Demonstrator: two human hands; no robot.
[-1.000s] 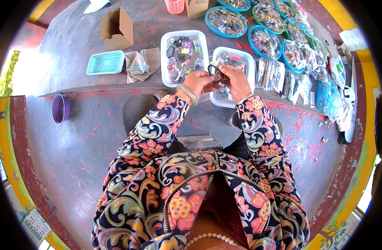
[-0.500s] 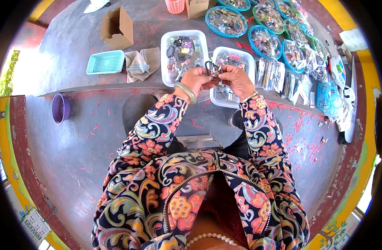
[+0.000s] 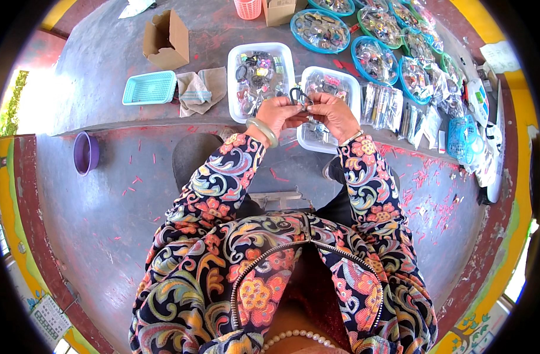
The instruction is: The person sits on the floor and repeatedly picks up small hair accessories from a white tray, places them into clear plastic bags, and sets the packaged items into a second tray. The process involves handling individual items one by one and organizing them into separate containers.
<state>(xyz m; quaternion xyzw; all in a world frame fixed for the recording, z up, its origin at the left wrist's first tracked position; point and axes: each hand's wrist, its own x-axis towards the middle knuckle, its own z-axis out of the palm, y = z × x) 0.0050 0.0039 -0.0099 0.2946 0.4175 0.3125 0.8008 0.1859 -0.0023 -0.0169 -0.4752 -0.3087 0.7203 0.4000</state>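
Head view – two hands (image 3: 308, 113), one dark clip (image 3: 298, 94), two white trays (image 3: 289, 52)

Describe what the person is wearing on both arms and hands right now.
Both forearms are covered by long sleeves of a dark jacket printed with swirling multicolour floral paisley. The left hand is bare, with a pale green smooth bangle on its wrist. The right hand is bare, with a thin light wristband.

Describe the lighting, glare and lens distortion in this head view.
Head view: hard daylight, blown out white at the left rim; fisheye bends the step edge and leaves black corners; hands sharp, the small dark piece between them too tiny to identify; clear bags glint.
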